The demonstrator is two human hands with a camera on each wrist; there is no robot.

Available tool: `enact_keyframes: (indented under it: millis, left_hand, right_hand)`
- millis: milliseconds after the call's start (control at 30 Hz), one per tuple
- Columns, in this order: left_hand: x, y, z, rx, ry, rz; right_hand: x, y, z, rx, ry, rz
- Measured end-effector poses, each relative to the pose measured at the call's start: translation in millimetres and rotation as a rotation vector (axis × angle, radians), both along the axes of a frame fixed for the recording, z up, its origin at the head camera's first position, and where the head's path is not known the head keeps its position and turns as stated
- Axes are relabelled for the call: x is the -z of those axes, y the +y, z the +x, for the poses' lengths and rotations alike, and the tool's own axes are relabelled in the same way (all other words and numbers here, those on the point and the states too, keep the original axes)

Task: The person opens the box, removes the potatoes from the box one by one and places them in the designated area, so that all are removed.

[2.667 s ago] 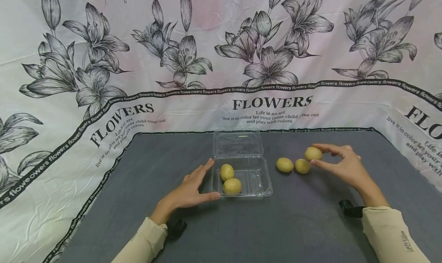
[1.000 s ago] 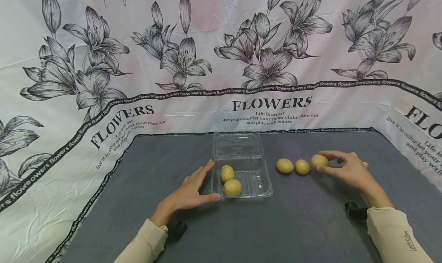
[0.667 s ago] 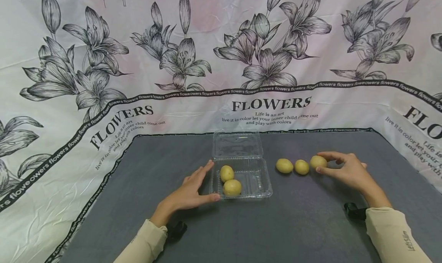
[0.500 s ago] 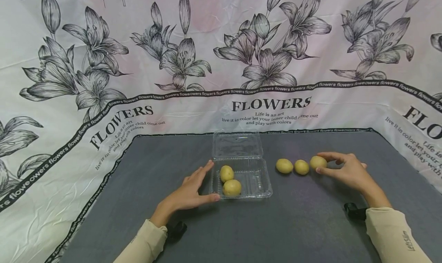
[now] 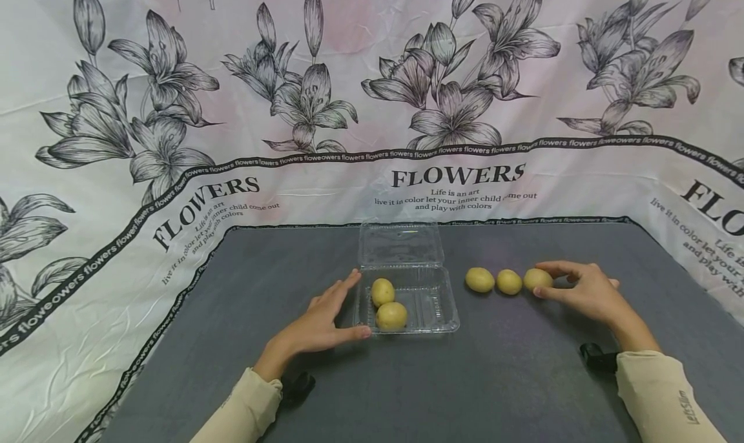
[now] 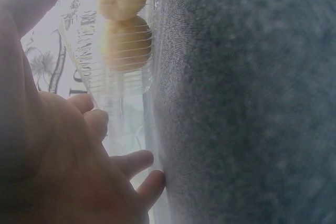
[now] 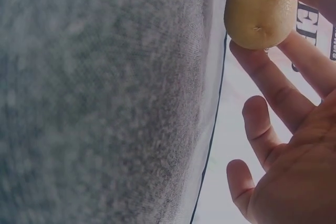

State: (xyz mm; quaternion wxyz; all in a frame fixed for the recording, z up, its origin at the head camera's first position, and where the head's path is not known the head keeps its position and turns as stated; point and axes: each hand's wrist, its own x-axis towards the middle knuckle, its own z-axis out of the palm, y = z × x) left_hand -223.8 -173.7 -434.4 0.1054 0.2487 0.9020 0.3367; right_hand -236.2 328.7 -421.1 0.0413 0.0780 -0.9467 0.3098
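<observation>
A clear plastic clamshell container (image 5: 433, 330) sits on the table with its lid raised at the back. Two yellow potatoes lie in its left part, a rear potato (image 5: 382, 292) and a front potato (image 5: 392, 316). My left hand (image 5: 314, 323) rests at the container's left side, fingers extended and thumb near the front corner. To the right, my right hand (image 5: 587, 291) pinches a potato (image 5: 537, 279) between thumb and fingers, low over the table; in the right wrist view this potato (image 7: 258, 14) shows a small dimple. Beside it are a middle potato (image 5: 509, 281) and a left potato (image 5: 479, 279).
The grey table (image 5: 465, 385) ends at the back against a white floral curtain (image 5: 325, 191) with printed lettering. Dark devices are strapped at both wrists, the left device (image 5: 298, 389) and the right device (image 5: 599, 358).
My right hand has brought its potato down and slightly right, from behind the middle potato to the right end of the row; it dropped slightly further in the last half second. The left hand stays put.
</observation>
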Motion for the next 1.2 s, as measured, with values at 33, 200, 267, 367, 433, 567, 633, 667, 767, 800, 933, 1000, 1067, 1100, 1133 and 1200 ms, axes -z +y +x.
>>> enact_keyframes:
  millis: [33, 200, 267, 367, 433, 567, 633, 667, 767, 800, 933, 1000, 1067, 1100, 1133, 1200]
  left_hand:
    - [0.0, 0.1, 0.1, 0.0, 0.0, 0.0]
    - [0.0, 0.6, 0.0, 0.0, 0.002, -0.003]
    - [-0.1, 0.7, 0.0, -0.002, 0.003, -0.005]
    - [-0.3, 0.8, 0.1, -0.003, 0.004, -0.006]
    - [-0.4, 0.9, 0.2, -0.003, 0.003, -0.006]
    - [-0.1, 0.8, 0.0, -0.001, 0.004, -0.003]
    - [0.1, 0.8, -0.1, 0.0, 0.005, -0.002]
    - [0.2, 0.7, -0.1, 0.0, 0.005, -0.002]
    - [0.1, 0.5, 0.0, 0.0, 0.007, -0.001]
    - [0.1, 0.5, 0.0, 0.0, 0.008, -0.001]
    - [-0.1, 0.4, 0.2, 0.001, 0.008, -0.001]
    - [-0.1, 0.4, 0.3, 0.002, 0.008, -0.001]
    - [-0.1, 0.5, 0.4, 0.002, 0.007, -0.001]
    - [0.2, 0.5, 0.2, 0.002, 0.007, 0.001]
    - [0.3, 0.6, 0.3, 0.0, 0.007, 0.001]
    - [0.3, 0.7, 0.6, -0.005, 0.006, 0.0]
  right_hand:
    - [0.1, 0.2, -0.1, -0.001, -0.003, 0.0]
    - [1.0, 0.9, -0.3, -0.005, -0.013, 0.006]
    - [1.7, 1.2, -0.8, -0.008, -0.013, 0.01]
    - [2.7, 1.3, -1.1, -0.011, -0.014, 0.014]
    - [3.3, 1.4, -1.2, -0.014, -0.013, 0.013]
    - [3.4, 0.8, -1.0, -0.018, -0.012, 0.01]
    - [3.2, 0.3, -1.1, -0.021, -0.012, 0.008]
    - [3.0, 0.1, -1.1, -0.022, -0.015, 0.008]
    - [1.9, -0.8, -1.1, -0.024, -0.017, 0.008]
    - [1.5, -1.1, -1.0, -0.024, -0.017, 0.008]
    - [0.7, -1.8, -0.6, -0.03, -0.014, 0.004]
    - [0.9, -1.8, -0.4, -0.032, -0.016, 0.002]
    - [1.2, -1.9, -0.2, -0.034, -0.019, 0.001]
    - [1.3, -2.0, -0.1, -0.035, -0.021, 0.002]
    - [1.2, -2.2, 0.1, -0.034, -0.024, 0.004]
    - [0.9, -2.6, 0.5, -0.032, -0.032, 0.007]
